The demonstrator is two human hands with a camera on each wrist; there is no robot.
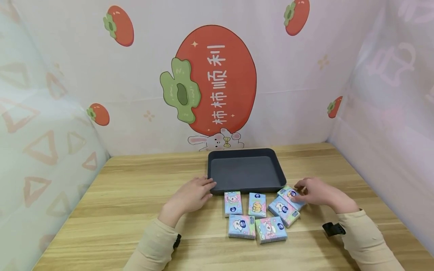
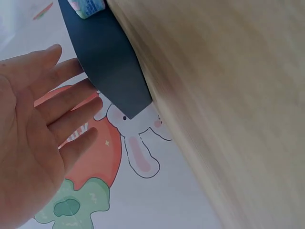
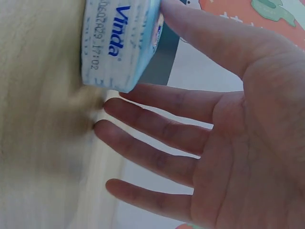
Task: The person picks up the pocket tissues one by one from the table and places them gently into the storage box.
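My left hand (image 1: 191, 194) reaches to the front left corner of a dark grey baking tray (image 1: 244, 173), fingertips at its rim. In the left wrist view, its relaxed fingers lie against the tray's side (image 2: 112, 71). At the tray's front right corner, my right hand (image 1: 320, 194) has thumb and index finger about a small Vinda tissue pack (image 1: 287, 192), pinching it. That pack's printed side (image 3: 116, 45) shows in the right wrist view, while the other fingers extend past it. Touching it in front is another tissue pack (image 1: 283, 210), lying at a slant.
Several more tissue packs lie before the tray: two upright ones (image 1: 233, 203) close to its front edge and two sideways ones (image 1: 242, 226) nearer me. All rest on a wooden table (image 1: 135, 210). A cloth backdrop (image 1: 145, 75) with printed persimmons stands behind, with side walls left and right.
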